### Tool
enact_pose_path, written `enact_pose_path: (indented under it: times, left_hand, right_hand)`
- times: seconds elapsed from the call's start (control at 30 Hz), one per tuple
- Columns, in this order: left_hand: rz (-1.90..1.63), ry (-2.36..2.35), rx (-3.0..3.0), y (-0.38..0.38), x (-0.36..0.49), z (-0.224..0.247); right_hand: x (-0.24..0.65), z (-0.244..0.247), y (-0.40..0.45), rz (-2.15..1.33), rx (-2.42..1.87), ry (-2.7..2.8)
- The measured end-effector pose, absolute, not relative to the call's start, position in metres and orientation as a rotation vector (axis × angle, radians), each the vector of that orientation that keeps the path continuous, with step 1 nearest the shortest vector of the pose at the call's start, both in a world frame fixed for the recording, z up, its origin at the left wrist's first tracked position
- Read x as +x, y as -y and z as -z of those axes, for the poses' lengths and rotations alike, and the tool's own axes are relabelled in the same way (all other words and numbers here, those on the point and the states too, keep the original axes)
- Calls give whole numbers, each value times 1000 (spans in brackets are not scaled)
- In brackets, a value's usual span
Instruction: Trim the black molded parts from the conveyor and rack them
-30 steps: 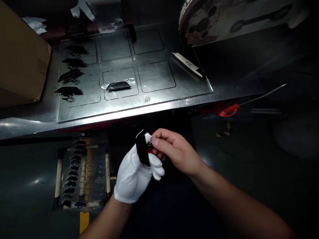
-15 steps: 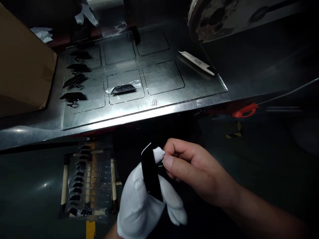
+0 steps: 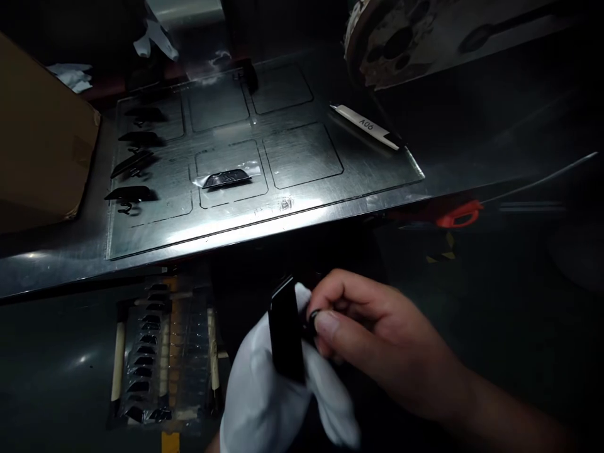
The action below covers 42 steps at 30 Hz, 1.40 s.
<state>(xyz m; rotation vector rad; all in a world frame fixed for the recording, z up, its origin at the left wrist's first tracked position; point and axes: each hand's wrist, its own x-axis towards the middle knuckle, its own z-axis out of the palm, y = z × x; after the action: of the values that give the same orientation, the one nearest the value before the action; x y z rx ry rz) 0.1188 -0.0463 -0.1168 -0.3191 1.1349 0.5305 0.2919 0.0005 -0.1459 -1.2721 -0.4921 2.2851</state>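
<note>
As you look over from the far left, a cardboard box [image 3: 42, 138] stands by the table [image 3: 56, 264], with a crumpled white cloth item [image 3: 73, 75] behind it. Next comes a glass sheet [image 3: 304, 154] marked with dark rounded outlines, and four black pieces [image 3: 129, 193] sit in a column along its left side. Lower down, below the table's edge, a rack [image 3: 117, 358] carries rows of dark pieces [image 3: 146, 360] in clear plastic. Further right on the glass, another black piece [image 3: 226, 178] lies on crinkled clear film [image 3: 253, 168].

In front of the table, the left hand [image 3: 264, 384], in a white glove, has its fingers closed around a glossy black piece [image 3: 286, 333], held nearly upright. Just beside that piece, the bare right hand [image 3: 377, 333] pinches a small dark loop [image 3: 314, 316] between thumb and forefinger; I can't tell whether the two parts are joined.

A pale tool marked A06 [image 3: 365, 124] lies slanted towards the glass's right side, below a worn, round machine part [image 3: 391, 47]. Rightmost, a red handle [image 3: 460, 214] shows just past the table's front edge.
</note>
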Motion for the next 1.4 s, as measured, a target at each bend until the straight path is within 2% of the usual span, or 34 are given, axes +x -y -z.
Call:
enact_pose_path:
  times: [0.13,0.27,0.4,0.63,0.83,0.93,1.03,1.1,1.13,1.23,1.3,1.33,1.4]
  left_hand:
    - [-620,-1228,-355,46,116,123]
    - [-668,-1129,-330,48,109,122]
    - [-687,-1124,-310,52,108,123]
    - [-727,-1134,-234,53,111,125]
    - [-676,-1159,-203,60,107,129]
    - [-633,-1301,-97,64,101,135]
    - [-499,-1602,95,59,95,138]
    - [-438,-1678,132,50,92,135]
    - [-437,-1644,123,44,91,134]
    - [-491,-1415,22,25,85,132]
    - [-562,-1294,-58,15,75,134]
    - [-624,-1261,-87,13,66,135]
    - [-794,-1227,-114,15,44,133]
  right_hand:
    - [297,167,2,-1730,-1122,1196]
    - [303,182,4,-1605,-961,1578]
    - [306,180,8,-1684,-941,1564]
    - [297,172,6,-2424,-1190,710]
    - [283,179,5,-2631,-1112,305]
    - [282,182,9,-2547,-1234,646]
    - [281,181,14,-1994,-1275,1480]
    - [279,180,12,-1741,-1173,1717]
    - [278,180,9,-1779,-1149,1704]
    - [270,189,-8,-2403,-1185,1294]
    - [260,199,-25,-2639,-1110,1214]
    - [254,204,-36,-2584,-1023,1359]
    - [237,208,-60,-2147,-806,1799]
